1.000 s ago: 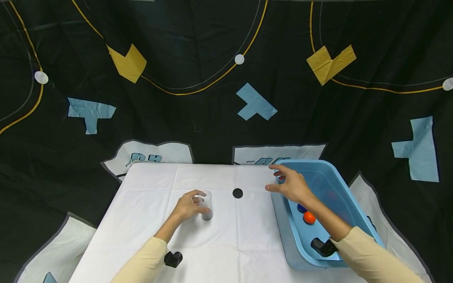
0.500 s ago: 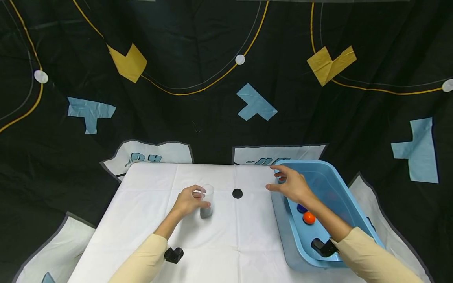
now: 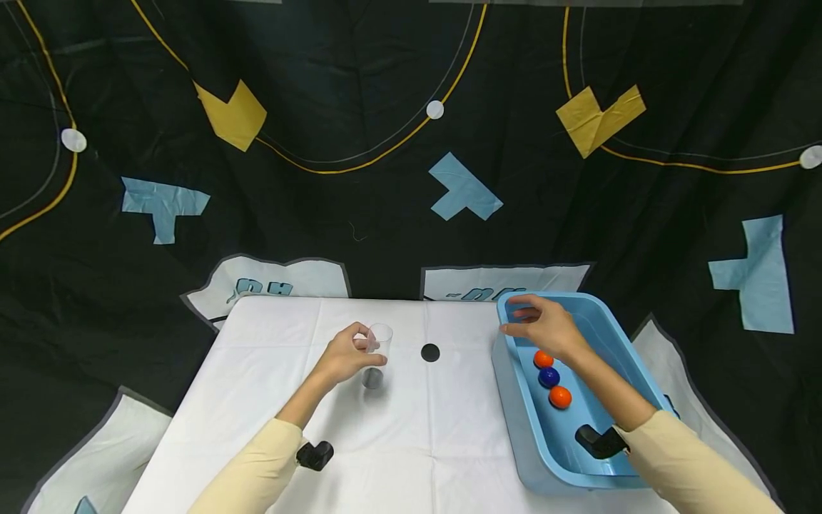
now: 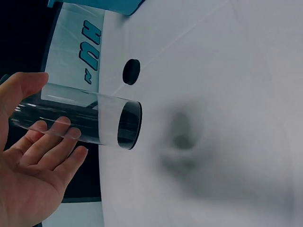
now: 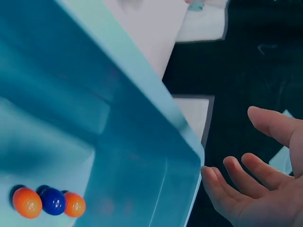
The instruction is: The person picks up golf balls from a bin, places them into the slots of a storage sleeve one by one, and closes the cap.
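My left hand grips a clear cylinder between thumb and fingers. In the left wrist view the clear cylinder hangs above the white table, its dark round end toward the cloth and a blurred shadow below. No contents show inside it. Over the far left part of a blue tub, my right hand holds nothing, its fingers and thumb spread apart. Two orange balls and a dark blue ball lie in a row on the tub's floor. A black disc lies on the table between the hands.
White cloth covers the table. The tub's raised walls stand along the table's right side. Behind the table hangs a black curtain with yellow and blue tape shapes. Each wrist carries a small black camera.
My left hand has moved slightly up the head view with the cylinder. My right hand has shifted right over the tub, and the second orange ball has come into view.
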